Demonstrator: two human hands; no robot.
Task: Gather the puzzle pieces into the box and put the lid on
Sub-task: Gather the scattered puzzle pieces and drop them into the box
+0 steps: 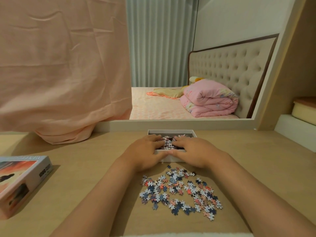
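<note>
A white open box (pixel 171 132) stands on the wooden desk, with several puzzle pieces inside it. My left hand (pixel 146 152) and my right hand (pixel 193 152) lie side by side over the box's near wall, fingers stretched flat onto the pieces inside and thumbs meeting at the front edge. A loose pile of puzzle pieces (pixel 181 190), blue, white and coral, is scattered on the desk just in front of the box, between my forearms. The printed lid (pixel 20 182) lies at the desk's left edge, picture side up.
The desk (pixel 85 168) backs onto a large mirror (pixel 188 65) showing a bed and a pink quilt. A peach cloth (pixel 63 74) hangs over the mirror's left part down to the desk. A cream container (pixel 304 108) sits on a shelf at the right.
</note>
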